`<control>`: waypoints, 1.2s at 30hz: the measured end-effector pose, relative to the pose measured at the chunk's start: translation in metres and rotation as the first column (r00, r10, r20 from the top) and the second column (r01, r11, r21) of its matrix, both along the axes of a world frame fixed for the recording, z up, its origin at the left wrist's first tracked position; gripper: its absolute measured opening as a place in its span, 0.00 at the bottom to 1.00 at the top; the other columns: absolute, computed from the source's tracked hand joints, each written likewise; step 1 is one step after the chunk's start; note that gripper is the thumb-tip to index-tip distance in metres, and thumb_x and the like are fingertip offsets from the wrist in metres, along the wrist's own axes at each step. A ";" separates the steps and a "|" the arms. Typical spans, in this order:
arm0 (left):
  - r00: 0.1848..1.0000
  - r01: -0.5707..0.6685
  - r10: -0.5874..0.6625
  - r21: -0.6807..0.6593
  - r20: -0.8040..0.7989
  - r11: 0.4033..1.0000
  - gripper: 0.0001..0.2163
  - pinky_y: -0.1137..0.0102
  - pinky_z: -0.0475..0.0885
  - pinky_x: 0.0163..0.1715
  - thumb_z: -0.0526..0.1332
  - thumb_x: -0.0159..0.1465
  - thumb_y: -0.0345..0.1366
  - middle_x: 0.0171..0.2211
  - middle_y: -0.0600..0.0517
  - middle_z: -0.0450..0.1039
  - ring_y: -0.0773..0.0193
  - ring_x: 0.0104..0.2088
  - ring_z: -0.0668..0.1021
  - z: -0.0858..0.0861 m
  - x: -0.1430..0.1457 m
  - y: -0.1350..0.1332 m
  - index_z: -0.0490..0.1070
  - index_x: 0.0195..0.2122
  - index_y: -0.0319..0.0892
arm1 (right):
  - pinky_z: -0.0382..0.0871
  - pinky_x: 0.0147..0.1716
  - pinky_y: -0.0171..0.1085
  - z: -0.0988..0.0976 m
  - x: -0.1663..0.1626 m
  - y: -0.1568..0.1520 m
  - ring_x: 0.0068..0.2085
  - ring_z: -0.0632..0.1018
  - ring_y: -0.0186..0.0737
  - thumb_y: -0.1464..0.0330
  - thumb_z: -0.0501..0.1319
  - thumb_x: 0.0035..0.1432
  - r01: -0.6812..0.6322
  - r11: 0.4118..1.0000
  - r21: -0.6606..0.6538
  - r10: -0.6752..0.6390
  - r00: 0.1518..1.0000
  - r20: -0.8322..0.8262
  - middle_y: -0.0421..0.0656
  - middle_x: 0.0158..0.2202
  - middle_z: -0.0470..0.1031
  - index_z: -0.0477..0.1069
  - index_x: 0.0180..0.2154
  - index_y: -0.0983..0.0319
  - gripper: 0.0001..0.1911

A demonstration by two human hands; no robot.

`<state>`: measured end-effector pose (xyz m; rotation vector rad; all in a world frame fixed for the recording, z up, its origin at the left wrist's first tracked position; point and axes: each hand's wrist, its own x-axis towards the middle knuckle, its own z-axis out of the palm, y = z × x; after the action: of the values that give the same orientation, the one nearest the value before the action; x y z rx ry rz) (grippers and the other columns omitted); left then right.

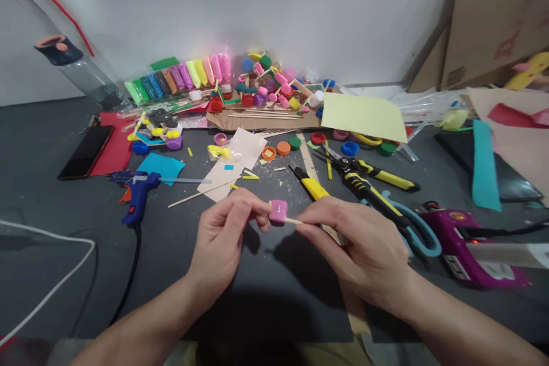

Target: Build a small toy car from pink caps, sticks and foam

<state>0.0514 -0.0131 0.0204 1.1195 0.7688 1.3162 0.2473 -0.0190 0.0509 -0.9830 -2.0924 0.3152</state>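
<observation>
A small glossy pink piece (279, 211), perhaps modelling clay, is held just above the dark table. My left hand (223, 234) is closed, its fingertips pinching at the piece's left side; exactly what they grip there is partly hidden. From the piece's lower right edge a thin pale wooden stick (293, 221) runs into my right hand (360, 243), which pinches it between thumb and forefinger. Just beyond the right hand lies a yellow box cutter (315, 187). Another thin wooden stick (184, 200) lies behind the left hand.
A blue glue gun (141, 194) lies left with its cord trailing forward. Pliers (360, 183), blue-handled scissors (422, 234) and a purple device (467, 251) crowd the right. Coloured bottle caps (283, 148), paper pieces and clay packets (184, 77) line the back. A water bottle (88, 77) leans back left.
</observation>
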 end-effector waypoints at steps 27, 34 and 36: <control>0.847 -0.070 0.325 0.516 -0.421 0.853 0.06 0.69 0.73 0.38 0.63 0.65 0.28 0.33 0.53 0.79 0.64 0.34 0.78 0.019 -0.012 0.004 0.76 0.39 0.45 | 0.69 0.22 0.29 0.004 -0.002 0.015 0.23 0.74 0.32 0.61 0.67 0.62 -0.132 0.800 -0.586 -0.179 0.879 -0.442 0.40 0.26 0.77 0.78 0.31 0.59 0.09; 0.559 0.011 0.100 0.128 -0.823 0.992 0.11 0.66 0.71 0.40 0.62 0.66 0.38 0.48 0.48 0.76 0.55 0.49 0.77 0.034 -0.051 0.035 0.76 0.48 0.46 | 0.69 0.30 0.35 0.029 -0.009 0.033 0.31 0.76 0.39 0.61 0.63 0.64 -0.101 0.726 -0.681 -0.046 0.980 -0.194 0.43 0.29 0.78 0.77 0.29 0.61 0.13; 0.496 0.107 -0.016 0.042 -0.868 0.993 0.12 0.63 0.71 0.46 0.63 0.66 0.41 0.49 0.49 0.76 0.54 0.51 0.76 0.034 -0.057 0.040 0.76 0.49 0.48 | 0.67 0.29 0.35 0.029 -0.016 0.043 0.30 0.74 0.37 0.62 0.63 0.63 -0.136 0.678 -0.722 0.024 0.986 -0.163 0.41 0.27 0.76 0.76 0.29 0.61 0.13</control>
<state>-0.0059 0.0266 0.0545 1.9156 1.3934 0.6273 0.2315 0.0240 0.0802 -1.2632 -1.8799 1.3199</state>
